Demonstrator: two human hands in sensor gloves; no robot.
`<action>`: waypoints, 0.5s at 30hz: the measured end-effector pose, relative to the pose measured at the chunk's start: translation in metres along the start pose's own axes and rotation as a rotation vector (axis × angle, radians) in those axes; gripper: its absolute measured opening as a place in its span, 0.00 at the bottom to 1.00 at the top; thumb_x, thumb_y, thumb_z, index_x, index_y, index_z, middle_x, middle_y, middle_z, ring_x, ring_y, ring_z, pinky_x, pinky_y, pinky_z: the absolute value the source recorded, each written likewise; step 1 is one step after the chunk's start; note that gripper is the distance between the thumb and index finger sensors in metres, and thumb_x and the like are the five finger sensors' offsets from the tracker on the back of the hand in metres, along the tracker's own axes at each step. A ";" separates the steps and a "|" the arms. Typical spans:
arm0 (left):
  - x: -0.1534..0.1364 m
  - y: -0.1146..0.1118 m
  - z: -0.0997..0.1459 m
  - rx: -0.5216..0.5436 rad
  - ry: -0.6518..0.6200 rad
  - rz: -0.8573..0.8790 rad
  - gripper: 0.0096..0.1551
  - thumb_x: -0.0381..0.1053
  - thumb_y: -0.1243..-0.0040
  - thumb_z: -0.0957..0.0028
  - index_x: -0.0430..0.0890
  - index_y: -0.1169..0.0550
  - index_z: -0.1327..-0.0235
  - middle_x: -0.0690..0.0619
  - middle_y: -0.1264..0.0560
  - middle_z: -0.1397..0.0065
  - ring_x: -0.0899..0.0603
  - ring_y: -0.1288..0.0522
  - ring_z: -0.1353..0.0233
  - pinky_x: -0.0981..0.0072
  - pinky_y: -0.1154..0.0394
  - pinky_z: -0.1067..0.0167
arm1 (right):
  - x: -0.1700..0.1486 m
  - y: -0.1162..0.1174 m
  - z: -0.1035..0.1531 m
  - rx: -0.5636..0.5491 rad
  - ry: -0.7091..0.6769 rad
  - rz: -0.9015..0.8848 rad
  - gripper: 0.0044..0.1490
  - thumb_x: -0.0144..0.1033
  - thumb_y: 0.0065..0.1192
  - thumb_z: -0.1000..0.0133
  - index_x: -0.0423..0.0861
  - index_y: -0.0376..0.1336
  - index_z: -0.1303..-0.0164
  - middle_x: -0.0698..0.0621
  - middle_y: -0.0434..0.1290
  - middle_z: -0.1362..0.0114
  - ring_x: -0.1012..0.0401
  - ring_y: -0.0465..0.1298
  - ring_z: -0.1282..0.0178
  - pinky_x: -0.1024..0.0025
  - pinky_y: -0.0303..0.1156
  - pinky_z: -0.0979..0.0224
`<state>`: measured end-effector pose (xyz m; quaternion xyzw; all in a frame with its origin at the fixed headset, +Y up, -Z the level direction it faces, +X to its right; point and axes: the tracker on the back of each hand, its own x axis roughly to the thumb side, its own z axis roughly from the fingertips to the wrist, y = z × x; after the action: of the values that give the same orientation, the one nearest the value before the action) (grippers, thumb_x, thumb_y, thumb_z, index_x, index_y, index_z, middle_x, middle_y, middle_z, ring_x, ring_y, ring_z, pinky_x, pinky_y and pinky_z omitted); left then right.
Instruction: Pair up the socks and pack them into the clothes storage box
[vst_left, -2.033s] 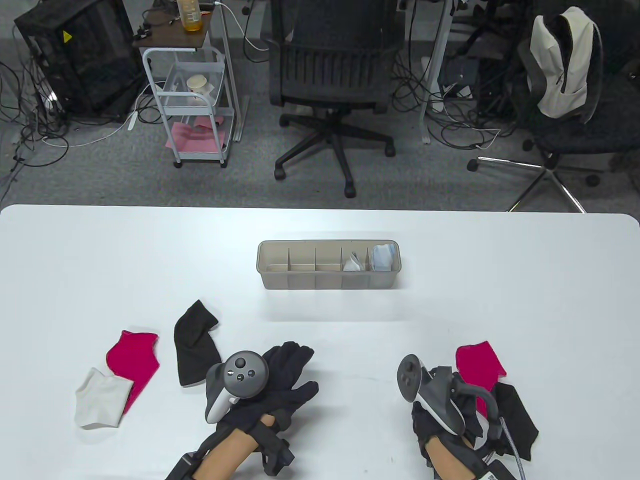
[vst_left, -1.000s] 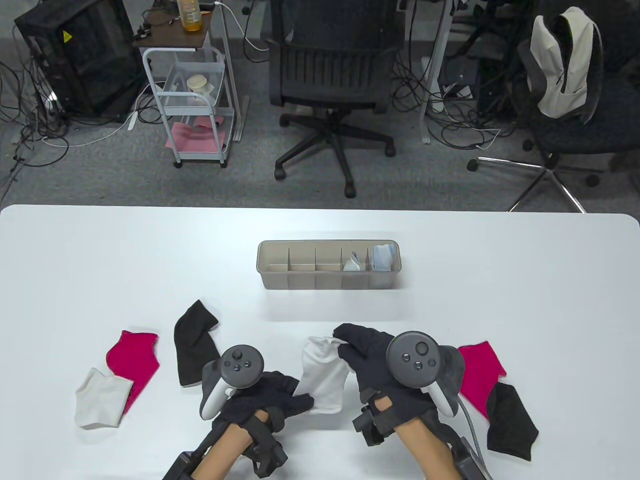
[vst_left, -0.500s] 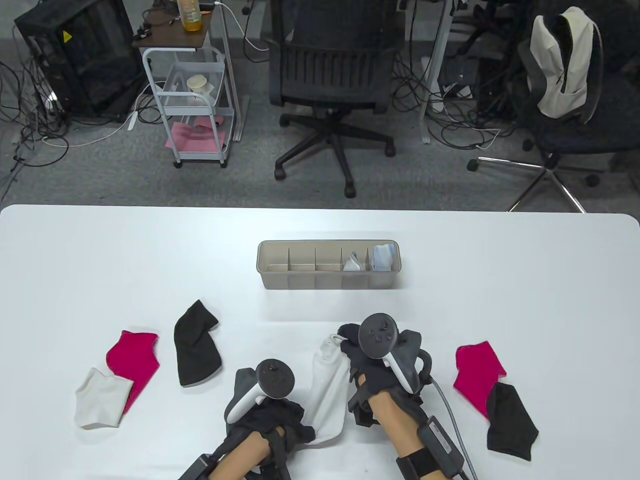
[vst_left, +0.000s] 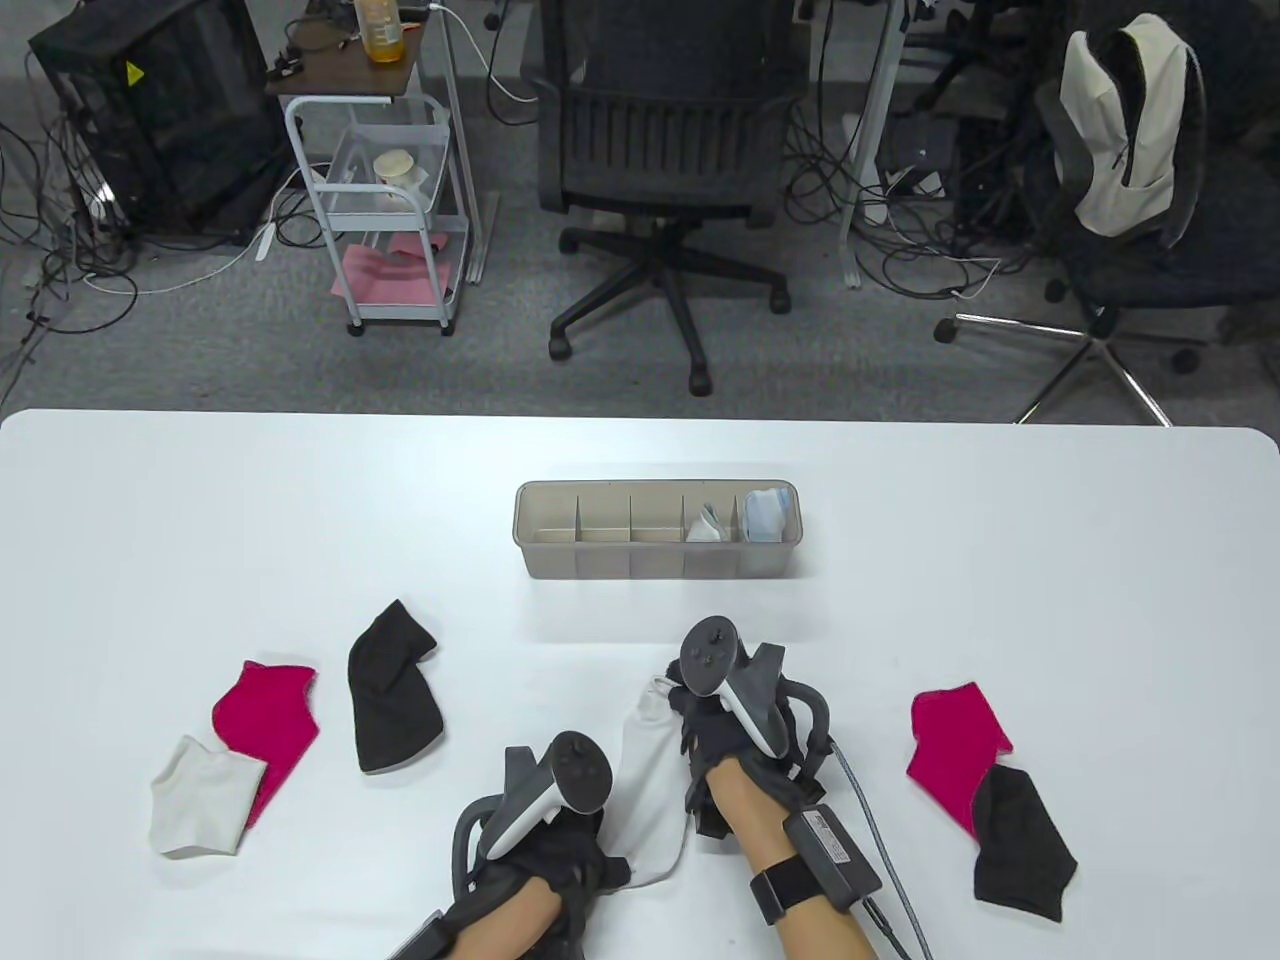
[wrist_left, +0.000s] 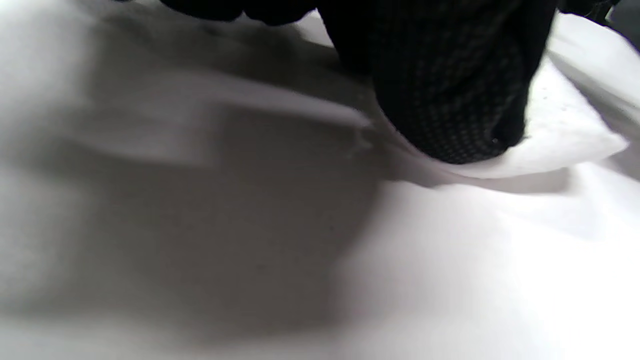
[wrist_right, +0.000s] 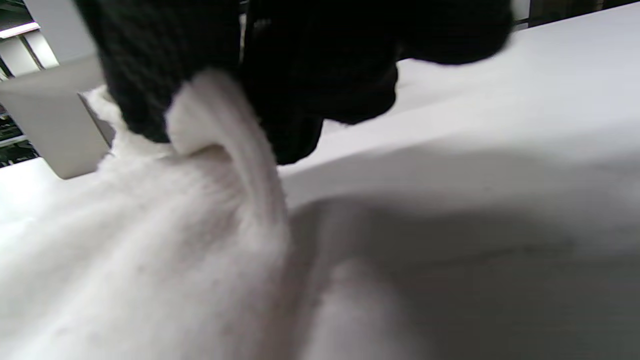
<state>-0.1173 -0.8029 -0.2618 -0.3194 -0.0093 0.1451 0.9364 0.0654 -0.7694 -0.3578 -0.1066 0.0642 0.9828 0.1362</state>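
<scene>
Near the tabletop's front edge, the right hand (vst_left: 722, 722) pinches the cuff of a white sock (vst_left: 645, 790); the left hand (vst_left: 555, 860) clamps its fingers on the sock's toe end, stretching it between them.

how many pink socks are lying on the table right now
2: one pink sock at the left, partly under a white sock; another at the right, beside a black sock.

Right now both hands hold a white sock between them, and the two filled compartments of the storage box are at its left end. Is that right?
Not quite. Both hands, left hand and right hand, do hold the white sock, but the table view shows the storage box filled in its two right-end compartments; the left ones look empty.
</scene>
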 end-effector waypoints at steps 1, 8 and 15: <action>-0.001 0.000 -0.001 -0.005 0.000 0.005 0.33 0.59 0.31 0.60 0.43 0.28 0.49 0.45 0.36 0.44 0.34 0.38 0.46 0.31 0.45 0.42 | 0.000 0.001 -0.001 -0.003 0.008 0.000 0.22 0.50 0.74 0.57 0.71 0.76 0.52 0.59 0.84 0.44 0.62 0.80 0.52 0.66 0.75 0.47; -0.001 0.001 -0.001 -0.008 -0.003 0.002 0.32 0.59 0.30 0.61 0.42 0.27 0.51 0.46 0.36 0.45 0.35 0.38 0.46 0.31 0.45 0.42 | -0.002 0.013 -0.008 0.004 0.036 0.031 0.22 0.50 0.74 0.58 0.69 0.76 0.53 0.59 0.84 0.46 0.61 0.80 0.51 0.65 0.74 0.46; -0.001 0.001 0.000 -0.007 -0.002 0.011 0.33 0.60 0.30 0.61 0.40 0.26 0.51 0.46 0.36 0.45 0.35 0.38 0.46 0.32 0.44 0.42 | -0.007 -0.002 -0.004 -0.093 -0.012 0.012 0.27 0.51 0.69 0.55 0.65 0.71 0.43 0.59 0.79 0.33 0.60 0.78 0.36 0.63 0.74 0.35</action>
<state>-0.1187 -0.8030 -0.2625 -0.3227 -0.0092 0.1506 0.9344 0.0735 -0.7702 -0.3600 -0.1064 0.0181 0.9862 0.1254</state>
